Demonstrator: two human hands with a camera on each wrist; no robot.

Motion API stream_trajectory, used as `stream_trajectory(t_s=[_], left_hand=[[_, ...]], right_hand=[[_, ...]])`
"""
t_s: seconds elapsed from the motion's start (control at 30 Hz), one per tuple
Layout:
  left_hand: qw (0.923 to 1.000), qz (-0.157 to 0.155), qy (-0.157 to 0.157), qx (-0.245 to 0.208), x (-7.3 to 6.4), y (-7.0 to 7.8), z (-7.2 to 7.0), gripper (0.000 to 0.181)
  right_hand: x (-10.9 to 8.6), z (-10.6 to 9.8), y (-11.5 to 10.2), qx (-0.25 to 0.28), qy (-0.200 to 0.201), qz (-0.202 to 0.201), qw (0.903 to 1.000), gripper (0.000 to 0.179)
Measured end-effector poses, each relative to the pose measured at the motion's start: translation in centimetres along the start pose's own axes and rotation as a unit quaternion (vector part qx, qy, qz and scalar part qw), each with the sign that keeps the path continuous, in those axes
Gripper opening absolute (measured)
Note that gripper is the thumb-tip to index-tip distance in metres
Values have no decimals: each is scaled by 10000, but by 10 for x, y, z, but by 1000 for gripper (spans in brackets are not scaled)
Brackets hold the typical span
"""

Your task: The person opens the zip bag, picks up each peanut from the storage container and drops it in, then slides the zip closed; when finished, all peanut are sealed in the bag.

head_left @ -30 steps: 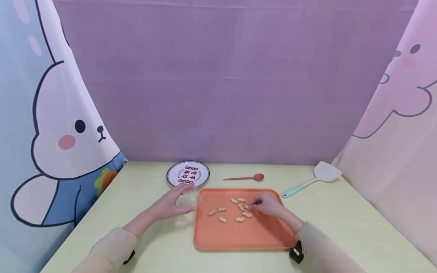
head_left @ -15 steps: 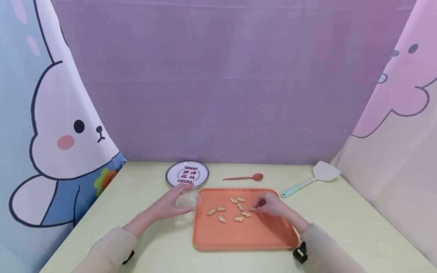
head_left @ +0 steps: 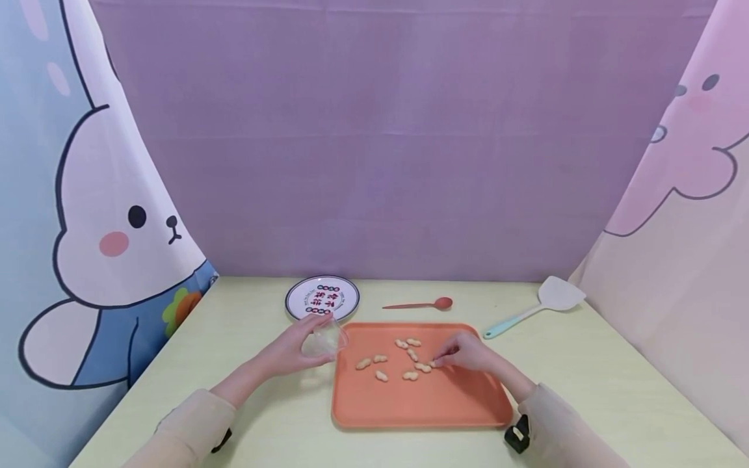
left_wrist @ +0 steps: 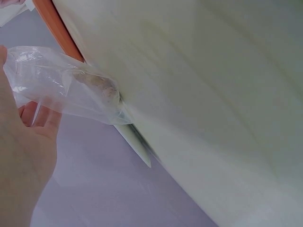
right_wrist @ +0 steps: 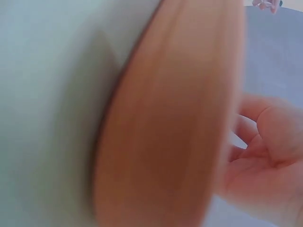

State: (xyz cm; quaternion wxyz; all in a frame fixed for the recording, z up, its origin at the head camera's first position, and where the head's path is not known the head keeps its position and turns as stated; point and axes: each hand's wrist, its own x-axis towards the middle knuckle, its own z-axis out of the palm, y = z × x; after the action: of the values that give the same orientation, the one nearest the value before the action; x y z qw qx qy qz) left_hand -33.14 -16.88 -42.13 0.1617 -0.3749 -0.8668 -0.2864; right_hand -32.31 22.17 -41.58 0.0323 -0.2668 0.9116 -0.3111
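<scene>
In the head view my left hand (head_left: 289, 351) holds a clear plastic bag (head_left: 325, 339) at the tray's left edge, its mouth spread towards the tray. The left wrist view shows thumb and fingers on the bag (left_wrist: 52, 80), with something brownish, peanut-like (left_wrist: 102, 86), low inside. Over the right part of the orange tray (head_left: 409, 406), my right hand (head_left: 466, 353) pinches an unshelled peanut (head_left: 433, 364) at its fingertips. Several more peanuts (head_left: 411, 376) lie loose on the tray to its left. In the right wrist view the tray's rim hides the fingertips.
Behind the bag lies a round white plate (head_left: 301, 300) with a dark rim and red print. A red spoon (head_left: 443, 303) rests beyond the tray. To the right lies a spatula (head_left: 558, 296) with a pale green handle. A purple cloth (head_left: 380, 162) hangs behind the table.
My right hand has shifted slightly right and towards me, and the peanut at its fingertips has moved away from the cluster with it. The left hand and bag stay in place.
</scene>
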Motion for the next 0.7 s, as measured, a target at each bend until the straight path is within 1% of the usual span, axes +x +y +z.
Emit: stream_trajectory(t_s=[0.13, 0.23, 0.37, 0.43, 0.53, 0.63, 0.7], left_hand=[[10000, -39, -22, -33, -1, 1, 0, 74], [10000, -35, -10, -44, -1, 1, 0, 74], [10000, 21, 34, -9, -1, 1, 1, 74], [10000, 7, 34, -18, -1, 0, 1, 74], [10000, -32, 17, -54, 0, 0, 1, 74], [10000, -29, 0, -68, 0, -1, 1, 74], [10000, -11, -6, -77, 0, -1, 1, 74]], right_hand=[[-1, -1, 0, 18, -25, -45, 10000, 13], [-2, -2, -1, 45, 52, 45, 10000, 12], [0, -4, -3, 139, 217, 276, 9993, 13], [1, -4, -5, 233, 301, 373, 9986, 14], [6, -5, -10, 334, 448, 416, 9976, 15], [12, -5, -17, 346, 556, 427, 9969, 14], [16, -3, -24, 362, 619, 364, 9968, 13]])
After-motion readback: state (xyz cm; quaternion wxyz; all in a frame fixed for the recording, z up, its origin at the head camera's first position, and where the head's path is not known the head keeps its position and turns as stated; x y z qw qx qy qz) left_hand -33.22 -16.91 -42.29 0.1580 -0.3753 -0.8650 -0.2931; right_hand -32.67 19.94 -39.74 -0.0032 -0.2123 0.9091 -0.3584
